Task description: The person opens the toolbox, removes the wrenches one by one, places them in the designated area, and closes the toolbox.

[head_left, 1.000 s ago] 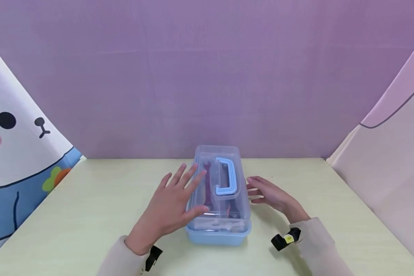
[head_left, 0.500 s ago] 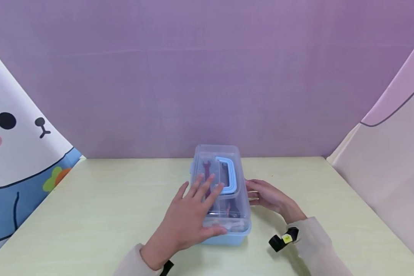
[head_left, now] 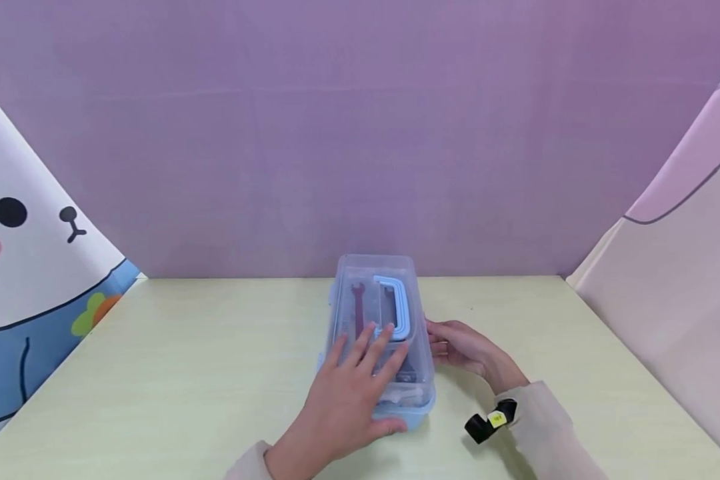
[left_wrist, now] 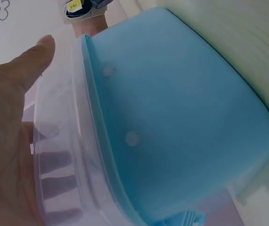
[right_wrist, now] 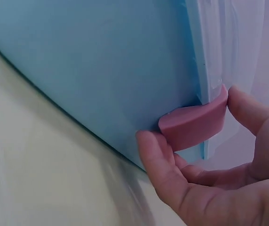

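A toolbox with a clear lid point(head_left: 375, 263) and a light blue base point(left_wrist: 181, 108) stands lengthwise on the table, its lid down. On top is a blue handle point(head_left: 403, 310). A dark red wrench point(head_left: 359, 307) shows through the lid. My left hand point(head_left: 345, 400) lies over the lid's near end, fingers spread and straight, thumb by the near edge. At the box's right side, my right hand point(head_left: 468, 350) pinches a pink latch point(right_wrist: 195, 125), thumb at its upper end and fingertips at its lower end. The head view hides this latch.
The pale table point(head_left: 216, 347) extends to both sides of the box. A purple cloth backdrop point(head_left: 360, 133) rises behind it. Printed cloths flank the table, with a cartoon animal point(head_left: 42, 233) on the left one.
My left hand has moved right and nearer along the lid, coming down over its near end. My right hand has closed in on the box's right side. The box stays nearly in place.
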Action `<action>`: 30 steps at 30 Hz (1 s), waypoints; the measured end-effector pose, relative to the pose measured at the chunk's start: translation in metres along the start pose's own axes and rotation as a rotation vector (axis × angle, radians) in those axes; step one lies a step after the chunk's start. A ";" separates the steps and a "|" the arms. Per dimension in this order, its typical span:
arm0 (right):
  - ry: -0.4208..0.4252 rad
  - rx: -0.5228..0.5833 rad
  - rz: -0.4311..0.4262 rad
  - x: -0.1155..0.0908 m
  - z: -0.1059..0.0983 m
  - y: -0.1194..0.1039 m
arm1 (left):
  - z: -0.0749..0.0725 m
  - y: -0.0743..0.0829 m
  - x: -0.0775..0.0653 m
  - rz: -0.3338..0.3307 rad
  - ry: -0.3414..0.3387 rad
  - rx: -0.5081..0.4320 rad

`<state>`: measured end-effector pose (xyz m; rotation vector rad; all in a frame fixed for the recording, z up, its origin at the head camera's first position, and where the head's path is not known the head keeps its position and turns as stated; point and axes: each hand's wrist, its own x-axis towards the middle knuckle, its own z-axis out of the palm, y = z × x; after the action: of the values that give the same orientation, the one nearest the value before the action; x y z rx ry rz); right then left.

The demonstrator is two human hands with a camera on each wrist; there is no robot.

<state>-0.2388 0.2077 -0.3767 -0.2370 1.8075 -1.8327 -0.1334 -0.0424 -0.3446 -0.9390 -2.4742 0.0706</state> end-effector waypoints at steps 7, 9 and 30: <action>-0.027 0.029 -0.012 0.001 -0.001 0.005 | 0.002 0.002 -0.002 0.012 -0.001 0.009; -0.028 0.039 -0.018 0.001 -0.002 0.006 | 0.002 0.003 -0.002 0.018 -0.004 0.017; 0.068 0.091 -0.034 0.005 0.006 0.006 | 0.005 0.009 0.001 0.024 0.001 0.148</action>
<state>-0.2387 0.2005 -0.3837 -0.1740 1.7699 -1.9635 -0.1303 -0.0342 -0.3505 -0.9051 -2.4195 0.2571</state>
